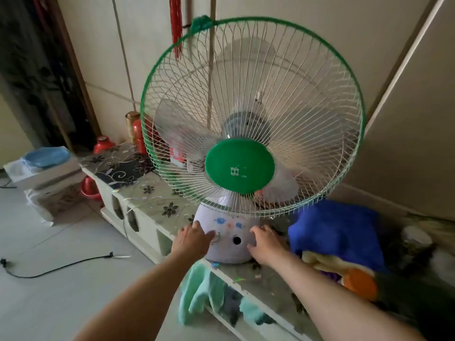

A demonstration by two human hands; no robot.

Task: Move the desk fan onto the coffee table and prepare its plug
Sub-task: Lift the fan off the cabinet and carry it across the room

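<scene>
A: What is taking up most of the view?

B: The low bench (157, 205) along the wall, with its flower-patterned glass top. The desk fan (240, 166) is standing on it near the front edge, its green-rimmed wire cage tilting up toward the camera.

A: What is lying beside the fan?

B: A blue towel (337, 230) is sitting just to its right, piled on other cloth, and a mint-green cloth (197, 289) is hanging over the bench edge below the fan's base.

A: And the hands?

B: Both are spreading wide against the fan's pale rounded base (230, 239). The left hand (190, 238) is pressing on the base's left side, with a fingertip by the small knob. The right hand (264, 243) is cupping the right side, fingers curled and parted. Neither is closing around anything.

A: Anything smaller?

B: A black cord (56, 267) is trailing across the tiled floor at left, its plug (109, 254) lying loose, well apart from the fan.
</scene>
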